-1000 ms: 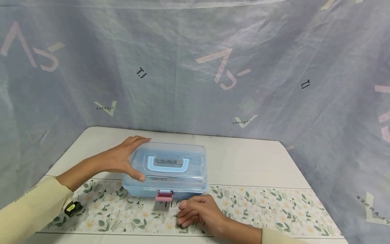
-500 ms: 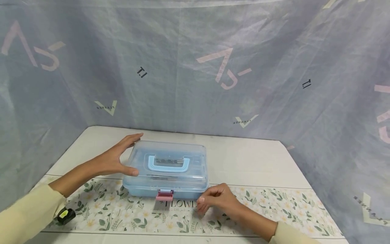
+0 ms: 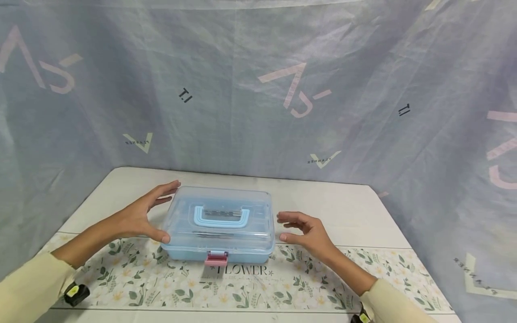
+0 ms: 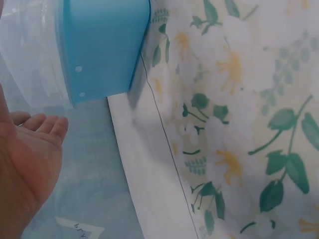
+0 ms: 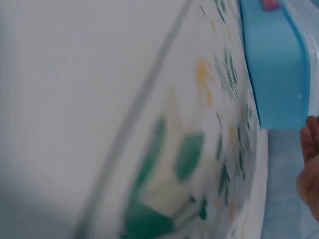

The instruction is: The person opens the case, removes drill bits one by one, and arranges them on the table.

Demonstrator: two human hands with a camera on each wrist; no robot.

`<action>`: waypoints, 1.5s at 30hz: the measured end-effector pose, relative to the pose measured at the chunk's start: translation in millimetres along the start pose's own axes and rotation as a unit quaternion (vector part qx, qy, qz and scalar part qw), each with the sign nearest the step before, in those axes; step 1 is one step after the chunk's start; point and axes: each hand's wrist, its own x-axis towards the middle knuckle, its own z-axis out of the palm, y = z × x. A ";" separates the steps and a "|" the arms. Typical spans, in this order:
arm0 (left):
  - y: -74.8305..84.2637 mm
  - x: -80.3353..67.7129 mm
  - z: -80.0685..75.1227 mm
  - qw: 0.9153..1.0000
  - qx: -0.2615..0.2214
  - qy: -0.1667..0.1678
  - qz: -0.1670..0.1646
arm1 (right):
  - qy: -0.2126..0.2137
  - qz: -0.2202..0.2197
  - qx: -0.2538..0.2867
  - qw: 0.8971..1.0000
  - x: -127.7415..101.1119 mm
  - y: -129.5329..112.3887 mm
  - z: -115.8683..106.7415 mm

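Pale blue fabric (image 3: 250, 80), printed with pink and cream marks, is hung behind and around a white surface (image 3: 331, 211). Across the near part of that surface a cloth with a flower and leaf print (image 3: 315, 273) is laid, and the word FLOWER is printed on it just in front of the box.

A blue plastic box (image 3: 220, 226) with a clear lid is set in the middle, its front half on the printed cloth. A light blue handle (image 3: 220, 216) is folded flat on the lid, and a pink latch (image 3: 216, 259) is seen at the middle of the front edge.

The left hand (image 3: 141, 215) is held open at the left end of the box, fingers spread, with the thumb at the near left corner of the lid; whether the fingers touch the far corner cannot be told. The right hand (image 3: 304, 231) is held open just beside the right end of the box, fingers loosely bent toward it and apart from it. Cream sleeves (image 3: 28, 291) are worn on both arms.

From the left wrist view, a blue corner of the box (image 4: 99, 47) is shown over the cloth edge, with the palm (image 4: 27, 169) beside it. The right wrist view is blurred.
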 end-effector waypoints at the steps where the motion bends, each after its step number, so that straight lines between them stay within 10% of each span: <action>1: -0.1 -0.3 0.1 1.000 0.001 0.001 0.000 | -0.003 0.000 -0.009 1.000 1.7 0.1 -1.6; 26: -0.6 -7.5 -2.4 1.000 -0.005 -0.009 -0.022 | -0.051 0.076 -0.085 0.992 16.4 -1.4 1.2; 45: -13.6 4.1 -11.5 0.999 -0.047 0.005 0.018 | -0.047 0.035 -0.072 0.996 29.8 1.9 -2.6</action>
